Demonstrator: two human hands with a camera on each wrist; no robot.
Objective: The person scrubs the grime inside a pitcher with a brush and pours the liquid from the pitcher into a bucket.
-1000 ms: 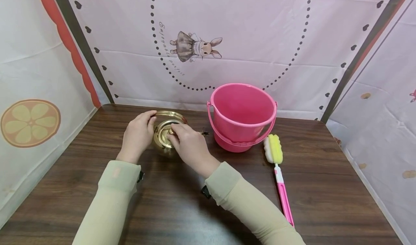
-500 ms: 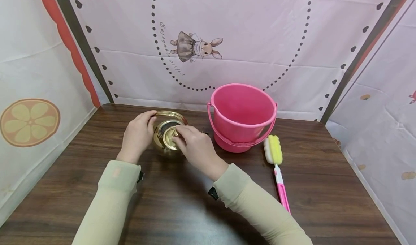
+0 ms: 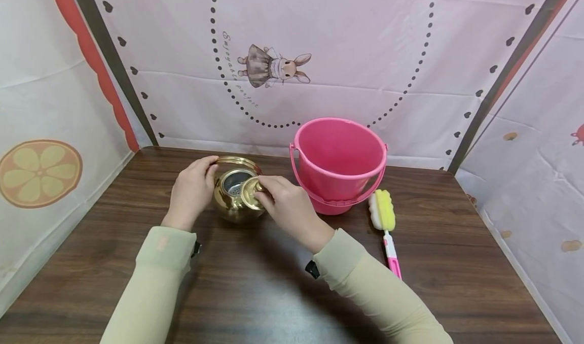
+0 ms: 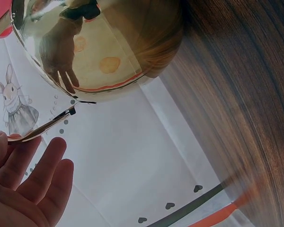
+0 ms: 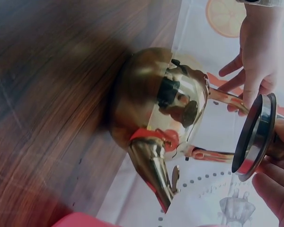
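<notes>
A shiny gold teapot (image 3: 231, 211) stands on the wooden table, its mouth uncovered and a perforated metal strainer (image 3: 234, 188) showing inside. My left hand (image 3: 192, 189) pinches the raised hoop handle (image 4: 43, 127) between thumb and forefinger, the other fingers loose in the left wrist view. With thumb and fingertips my right hand (image 3: 292, 204) grips the knob of the round gold lid (image 3: 250, 194). The lid is tilted, beside the mouth and overlapping the teapot's right side in the head view. The right wrist view shows the lid's underside rim and the teapot's curved spout (image 5: 149, 163).
A pink bucket (image 3: 335, 181) with its handle folded down stands at the back, right of the teapot. Right of that lies a sponge brush (image 3: 384, 212) with a pink and white handle. Printed cloth walls (image 3: 365, 39) enclose the brown table (image 3: 237, 293) on its back and sides.
My right hand has lifted the lid off the teapot's mouth and moved it to the right, tilting it and uncovering the strainer. The left hand keeps its place on the handle.
</notes>
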